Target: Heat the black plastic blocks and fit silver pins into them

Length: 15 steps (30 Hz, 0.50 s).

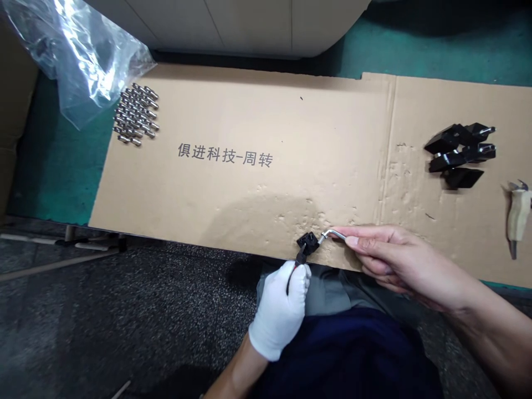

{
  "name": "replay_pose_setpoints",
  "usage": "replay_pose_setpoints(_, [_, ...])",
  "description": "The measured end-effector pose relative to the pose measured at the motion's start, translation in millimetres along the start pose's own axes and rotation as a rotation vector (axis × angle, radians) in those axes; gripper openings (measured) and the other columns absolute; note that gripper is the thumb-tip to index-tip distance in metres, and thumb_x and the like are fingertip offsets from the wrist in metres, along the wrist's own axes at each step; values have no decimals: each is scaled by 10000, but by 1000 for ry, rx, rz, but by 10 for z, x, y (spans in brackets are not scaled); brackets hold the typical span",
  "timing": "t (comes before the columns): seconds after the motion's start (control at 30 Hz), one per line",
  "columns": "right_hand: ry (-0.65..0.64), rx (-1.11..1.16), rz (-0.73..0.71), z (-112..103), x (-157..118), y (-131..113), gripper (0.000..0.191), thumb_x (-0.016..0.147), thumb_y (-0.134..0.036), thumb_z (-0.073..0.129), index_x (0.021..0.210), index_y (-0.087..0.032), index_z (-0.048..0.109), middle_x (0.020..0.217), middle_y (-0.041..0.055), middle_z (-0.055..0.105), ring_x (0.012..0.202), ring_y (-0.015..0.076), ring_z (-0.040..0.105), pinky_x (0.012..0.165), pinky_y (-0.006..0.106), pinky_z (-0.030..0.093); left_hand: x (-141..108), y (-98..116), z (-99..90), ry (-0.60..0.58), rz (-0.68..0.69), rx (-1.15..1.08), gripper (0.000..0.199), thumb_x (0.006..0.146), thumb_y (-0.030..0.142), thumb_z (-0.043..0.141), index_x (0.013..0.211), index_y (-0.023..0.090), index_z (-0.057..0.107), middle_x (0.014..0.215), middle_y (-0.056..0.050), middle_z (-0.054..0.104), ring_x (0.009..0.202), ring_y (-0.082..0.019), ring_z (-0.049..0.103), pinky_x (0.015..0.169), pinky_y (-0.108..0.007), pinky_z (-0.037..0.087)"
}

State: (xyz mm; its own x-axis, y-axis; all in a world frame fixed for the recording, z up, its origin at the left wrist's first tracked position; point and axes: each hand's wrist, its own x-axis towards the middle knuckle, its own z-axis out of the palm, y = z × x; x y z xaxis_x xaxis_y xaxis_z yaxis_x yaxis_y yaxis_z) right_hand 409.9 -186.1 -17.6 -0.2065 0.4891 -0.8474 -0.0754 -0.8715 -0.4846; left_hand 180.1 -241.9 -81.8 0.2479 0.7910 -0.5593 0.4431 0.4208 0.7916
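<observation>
My left hand (280,307), in a white glove, is closed around the handles of pliers (301,256). Their jaws meet a small black block (307,241) near the front edge of the cardboard. Bare and closed, my right hand (390,257) grips a bent metal hex key (336,234). The short end of the key points down to a small silver fitting (321,238) on the block's right side. Whether the key sits inside that fitting I cannot tell.
Small metal fittings (136,113) stand grouped at the cardboard's left. Black blocks with metal pins (459,152) lie at the right, near a tool with a wrapped handle (518,216). A clear plastic bag (85,61) hangs over the left corner; a pale bin (249,25) borders the back.
</observation>
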Motion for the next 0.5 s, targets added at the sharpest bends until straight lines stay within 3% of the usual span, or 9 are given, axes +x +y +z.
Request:
replay_pose_setpoints(0.23, [12,-14,-2,-45,-12,-25,655,888,-530,712,1428,-171,621,534,-110,314,434,67,173,377,180,168,1,-57,32,23,-6,-7,460,1077,514,333,879,195,599,797,-55,644,728,-161,584,693,-277,457])
replay_pose_setpoints(0.37, [44,-47,-19,-17,10,-3,649,898,-602,686,1403,-196,644,520,-105,297,434,70,180,384,190,161,-67,-51,78,41,-94,-70,494,1065,534,345,824,197,615,721,-56,641,636,-163,585,621,-284,469])
replay_pose_setpoints(0.5, [85,-71,-111,173,276,-186,590,841,-636,713,1256,-217,746,490,-65,359,400,96,227,362,243,158,-107,-3,12,51,-202,-182,311,1020,487,528,1038,228,700,1005,-94,725,905,-221,689,810,-318,557])
